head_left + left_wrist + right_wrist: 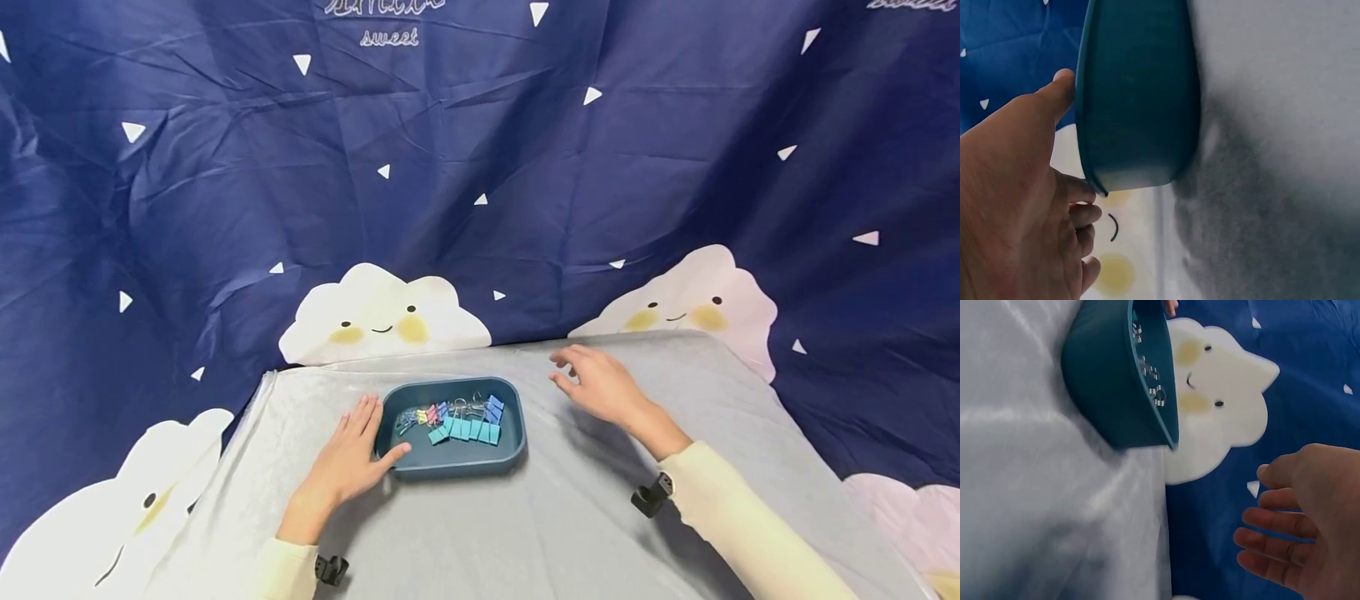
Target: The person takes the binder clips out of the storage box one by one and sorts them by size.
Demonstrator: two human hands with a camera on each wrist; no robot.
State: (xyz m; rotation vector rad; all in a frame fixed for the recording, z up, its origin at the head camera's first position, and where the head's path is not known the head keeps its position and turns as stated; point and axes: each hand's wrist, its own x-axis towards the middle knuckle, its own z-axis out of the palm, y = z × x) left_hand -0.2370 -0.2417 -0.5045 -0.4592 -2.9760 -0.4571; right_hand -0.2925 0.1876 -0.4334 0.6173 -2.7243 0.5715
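Note:
A dark teal plastic bin [468, 471] sits on the grey cloth. Inside it, several large turquoise binder clips [472, 430] lie in a row at the middle and right, with blue binder clips [493, 408] behind them. Small pink and yellow binder clips [429, 415] lie further left. My left hand [347, 454] rests against the bin's left end, fingers fairly straight along the side and thumb over the near rim. To the right of the bin, my right hand [600, 387] hovers above the cloth, fingers loosely bent and holding nothing.
The grey cloth [450, 542] covers the table around the bin. Behind it hangs a dark blue curtain [465, 125] with white triangles and smiling clouds. Each wrist wears a small black camera, such as the right wrist camera [651, 495].

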